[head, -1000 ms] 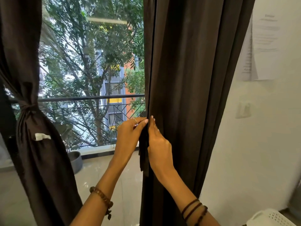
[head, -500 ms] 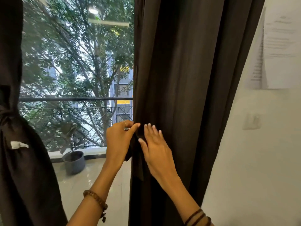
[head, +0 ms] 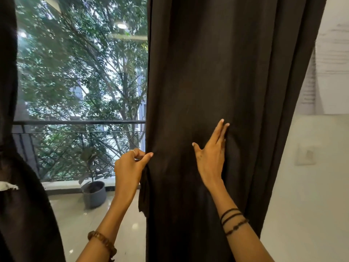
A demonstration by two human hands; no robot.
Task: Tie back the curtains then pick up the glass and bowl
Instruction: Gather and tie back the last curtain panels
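The dark brown right curtain (head: 226, 82) hangs loose in front of me, down the middle of the view. My left hand (head: 130, 169) pinches its left edge between thumb and fingers. My right hand (head: 211, 154) lies flat on the cloth further right, fingers straight and pushing into a fold. The left curtain (head: 24, 214) is gathered and tied at the far left edge. No glass or bowl is in view.
Behind the window glass are a balcony railing (head: 75, 122), trees and a grey plant pot (head: 94, 193) on a shiny tiled floor. A white wall (head: 306, 195) with a switch plate (head: 306, 155) and pinned papers (head: 332, 72) stands right of the curtain.
My right hand has slid to the right across the curtain, away from the left hand. The left hand keeps its hold on the curtain's edge. The view has shifted right.
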